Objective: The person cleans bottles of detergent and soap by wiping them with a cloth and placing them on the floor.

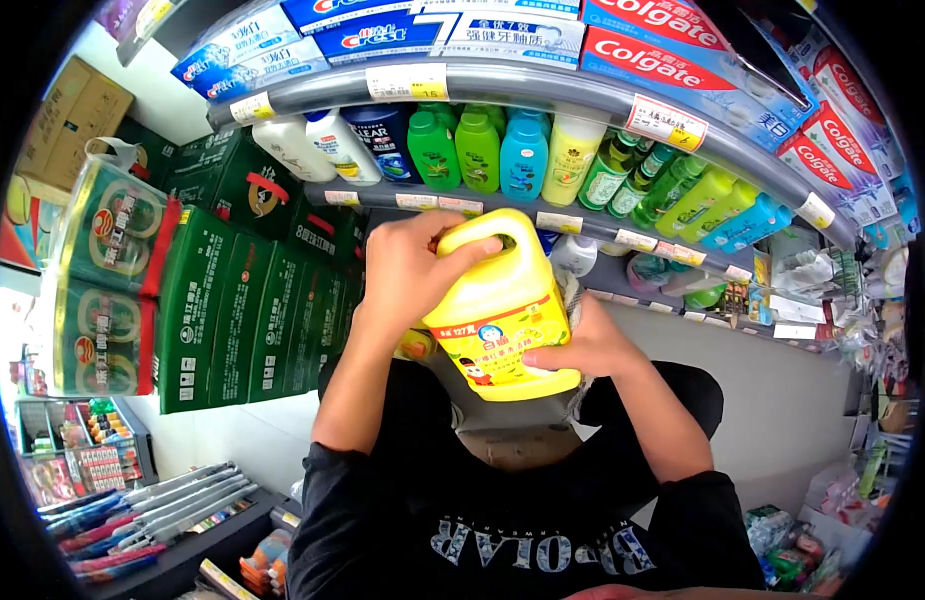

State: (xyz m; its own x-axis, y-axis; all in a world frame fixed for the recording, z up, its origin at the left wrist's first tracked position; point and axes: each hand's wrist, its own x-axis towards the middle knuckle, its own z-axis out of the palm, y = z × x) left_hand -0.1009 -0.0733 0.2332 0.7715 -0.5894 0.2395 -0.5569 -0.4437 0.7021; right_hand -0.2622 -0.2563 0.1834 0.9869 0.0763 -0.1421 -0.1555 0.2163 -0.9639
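A large yellow jug (497, 310) with a printed label is held in front of my chest, slightly tilted. My left hand (412, 265) is closed round its handle at the top, the thumb lying over the handle. My right hand (592, 340) grips the lower right side, its thumb across the label. Between my right hand and the jug's side a light-coloured cloth (570, 290) shows in part. Another yellow item (415, 345) is partly hidden behind the jug's left side.
Shampoo bottles (477, 152) line the shelf (542, 218) just beyond my hands, with toothpaste boxes (662, 65) on the shelf above. Stacked green cartons (227, 310) stand close on the left. Crowded goods (797, 540) lie at the lower right.
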